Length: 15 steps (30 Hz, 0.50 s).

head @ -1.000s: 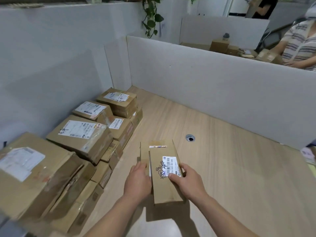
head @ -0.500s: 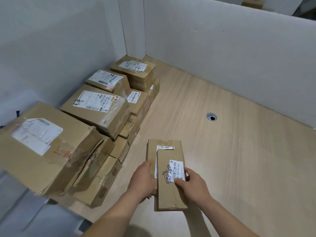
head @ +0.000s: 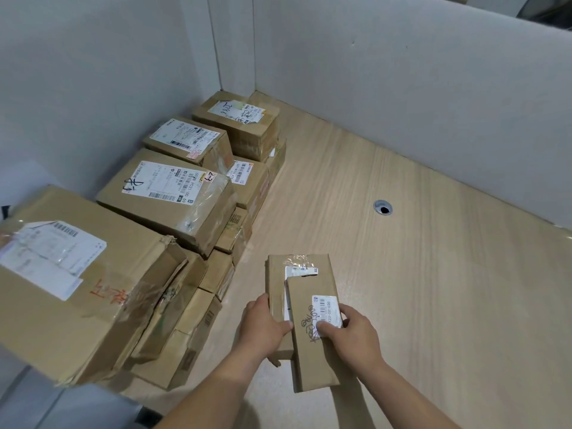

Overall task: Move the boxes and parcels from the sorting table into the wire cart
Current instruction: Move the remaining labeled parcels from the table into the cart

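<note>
Cardboard parcels (head: 305, 308) stacked, left hand (head: 263, 328), right hand (head: 351, 334) gripping

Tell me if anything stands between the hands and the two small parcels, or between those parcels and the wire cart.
Nothing between hands and parcels: the left hand holds the lower parcel and the right hand holds the upper parcel. The wire cart is out of view, so that path cannot be judged.

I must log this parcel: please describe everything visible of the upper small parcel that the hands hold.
The upper small parcel is a flat, oblong brown cardboard pack with a white barcode label and black handwriting. It lies partly overlapping a similar lower parcel. The right hand grips its right edge, thumb on the label; the left hand grips the lower parcel beside it.
</note>
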### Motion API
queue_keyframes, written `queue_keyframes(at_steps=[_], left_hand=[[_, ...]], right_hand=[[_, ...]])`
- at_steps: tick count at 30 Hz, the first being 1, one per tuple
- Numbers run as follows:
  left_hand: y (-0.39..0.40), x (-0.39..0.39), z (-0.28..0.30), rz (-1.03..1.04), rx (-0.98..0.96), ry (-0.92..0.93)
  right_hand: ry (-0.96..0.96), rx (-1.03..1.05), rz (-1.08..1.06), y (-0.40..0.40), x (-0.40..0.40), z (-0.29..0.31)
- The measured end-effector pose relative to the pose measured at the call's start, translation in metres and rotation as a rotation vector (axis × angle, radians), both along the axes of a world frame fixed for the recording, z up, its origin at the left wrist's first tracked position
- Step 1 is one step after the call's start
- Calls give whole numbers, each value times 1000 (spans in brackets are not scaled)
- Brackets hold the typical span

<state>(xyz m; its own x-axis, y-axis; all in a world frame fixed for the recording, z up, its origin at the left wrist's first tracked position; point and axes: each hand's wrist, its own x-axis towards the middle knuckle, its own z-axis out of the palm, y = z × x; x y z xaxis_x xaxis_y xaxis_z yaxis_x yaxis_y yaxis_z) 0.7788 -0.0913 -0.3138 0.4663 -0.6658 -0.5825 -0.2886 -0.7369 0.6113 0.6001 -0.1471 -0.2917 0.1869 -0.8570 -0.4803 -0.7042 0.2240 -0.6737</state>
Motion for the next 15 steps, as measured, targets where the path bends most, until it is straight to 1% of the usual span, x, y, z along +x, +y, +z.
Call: queue_keyframes(at_steps=[2,7,10,15], left_hand=[[-1,0,1,2,11,-12],[-3,1,-3,19,26,25],[-3,4,-9,96,-8,132],[9,11,-11,236,-63,378]], right_hand=[[-9,36,-32,-2,0,-1],[-35,161,-162,-11,-3,-8],[-72,227,-238,-17,-11,-16],[-212,343,-260,-24,-24,-10]])
